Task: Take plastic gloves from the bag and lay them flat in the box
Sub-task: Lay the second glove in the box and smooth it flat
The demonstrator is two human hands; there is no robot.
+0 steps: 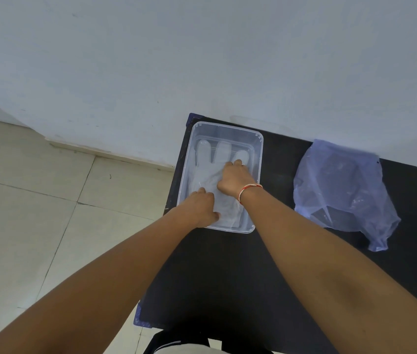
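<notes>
A clear plastic box [260,152] stands on the left part of a black table [228,272]. Inside it lies a translucent plastic glove [207,159], spread flat with its fingers pointing to the far end. My left hand [202,208] presses on the glove's cuff end at the near left of the box. My right hand [233,180], with a red and white thread band at the wrist, presses on the glove's palm, fingers bent down onto it. The bluish plastic bag [342,190] lies crumpled on the table to the right of the box, apart from both hands.
The table's far edge meets a pale wall [202,60]. To the left of the table is tiled floor [36,200], well below. The box sits close to the table's left edge. Bare black tabletop lies between box and bag.
</notes>
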